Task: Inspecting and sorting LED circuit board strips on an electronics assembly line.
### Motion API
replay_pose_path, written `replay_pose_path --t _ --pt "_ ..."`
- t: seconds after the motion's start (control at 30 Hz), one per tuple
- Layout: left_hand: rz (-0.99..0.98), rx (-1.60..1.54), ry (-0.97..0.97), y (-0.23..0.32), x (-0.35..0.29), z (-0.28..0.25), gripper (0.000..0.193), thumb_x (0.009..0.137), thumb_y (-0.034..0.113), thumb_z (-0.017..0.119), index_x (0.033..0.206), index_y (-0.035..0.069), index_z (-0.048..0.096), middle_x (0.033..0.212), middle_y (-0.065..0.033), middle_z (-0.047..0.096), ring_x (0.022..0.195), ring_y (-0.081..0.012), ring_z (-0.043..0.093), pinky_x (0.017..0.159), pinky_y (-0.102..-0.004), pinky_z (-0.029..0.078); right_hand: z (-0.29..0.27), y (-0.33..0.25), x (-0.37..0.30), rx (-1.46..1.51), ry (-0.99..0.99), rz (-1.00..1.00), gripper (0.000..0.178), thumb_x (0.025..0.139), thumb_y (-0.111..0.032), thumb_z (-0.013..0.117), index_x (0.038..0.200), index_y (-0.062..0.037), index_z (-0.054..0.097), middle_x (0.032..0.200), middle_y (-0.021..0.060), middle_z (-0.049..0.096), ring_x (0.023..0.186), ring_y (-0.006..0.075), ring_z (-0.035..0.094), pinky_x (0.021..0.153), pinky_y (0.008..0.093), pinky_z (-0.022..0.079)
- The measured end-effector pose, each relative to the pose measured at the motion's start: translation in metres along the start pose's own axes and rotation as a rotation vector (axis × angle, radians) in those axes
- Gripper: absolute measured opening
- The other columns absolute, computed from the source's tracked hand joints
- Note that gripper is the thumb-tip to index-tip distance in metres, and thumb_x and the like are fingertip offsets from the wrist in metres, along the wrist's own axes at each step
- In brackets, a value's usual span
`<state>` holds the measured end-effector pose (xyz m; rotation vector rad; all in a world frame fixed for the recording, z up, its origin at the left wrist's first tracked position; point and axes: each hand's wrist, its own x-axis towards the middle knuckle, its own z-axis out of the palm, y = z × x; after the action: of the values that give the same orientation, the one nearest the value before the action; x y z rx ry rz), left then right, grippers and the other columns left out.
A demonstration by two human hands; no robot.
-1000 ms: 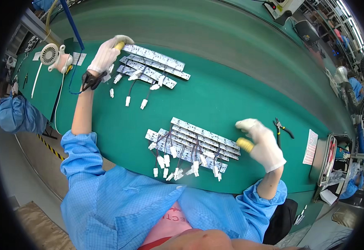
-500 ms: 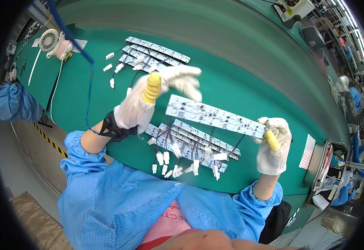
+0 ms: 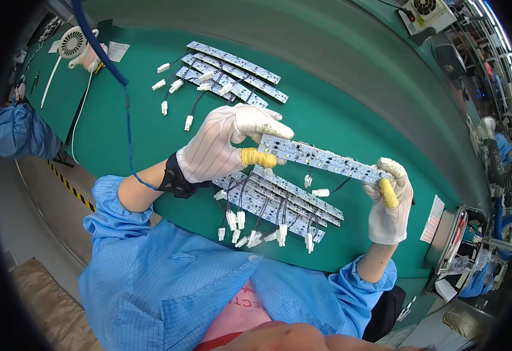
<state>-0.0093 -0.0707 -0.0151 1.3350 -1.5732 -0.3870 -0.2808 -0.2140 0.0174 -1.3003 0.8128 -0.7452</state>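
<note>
"Where's your LED circuit board [image 3: 320, 160]?"

"Your left hand [image 3: 218, 143] and right hand [image 3: 389, 205] pinch its ends between thumbs and fingers, nearly closed. It seems raised above the green tabletop [image 3: 133, 131], near the closer board stack [image 3: 302, 195]."

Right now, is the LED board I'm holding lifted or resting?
Lifted: left hand and right hand hold the LED board by its ends, above the bench.

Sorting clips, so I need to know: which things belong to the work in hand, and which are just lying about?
Seemingly in the work:
- board, between left hand and right hand
- near boards
- far boards

Apparently lying about:
- fan
- printed sheet
</note>
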Motion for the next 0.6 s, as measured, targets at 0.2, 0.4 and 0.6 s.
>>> replay_pose_path --t 0.2,0.4,0.6 --pt "-0.06 -0.025 -0.009 0.0 -0.002 -0.004 0.05 0.07 0.047 0.073 0.095 0.004 0.067 0.083 -0.0063 0.069 0.082 -0.0209 0.066 0.09 -0.0414 0.049 -0.008 -0.001 0.0 -0.017 -0.155 -0.099 0.05 0.084 -0.037 0.067 0.11 0.0044 0.054 0.081 0.0107 0.063 0.069 0.0178 0.065 0.064 0.0248 0.052" --pt "0.004 0.007 0.008 -0.009 -0.002 -0.005 0.051 0.072 0.05 0.07 0.093 0.003 0.066 0.083 -0.0072 0.069 0.079 -0.0239 0.066 0.089 -0.0434 0.049 -0.008 -0.002 0.0 0.011 -0.14 -0.049 0.047 0.086 -0.034 0.065 0.109 0.0049 0.054 0.072 0.0109 0.062 0.058 0.017 0.062 0.055 0.0237 0.048" --pt "-0.02 -0.026 -0.002 -0.004 0.005 -0.006 0.055 0.073 0.05 0.069 0.097 0.001 0.066 0.082 -0.008 0.069 0.084 -0.0227 0.065 0.092 -0.0442 0.046 -0.008 -0.002 -0.004 -0.005 -0.136 -0.113 0.036 0.087 -0.022 0.063 0.112 0.0025 0.053 0.081 0.0086 0.061 0.057 0.0117 0.061 0.05 0.0205 0.048"
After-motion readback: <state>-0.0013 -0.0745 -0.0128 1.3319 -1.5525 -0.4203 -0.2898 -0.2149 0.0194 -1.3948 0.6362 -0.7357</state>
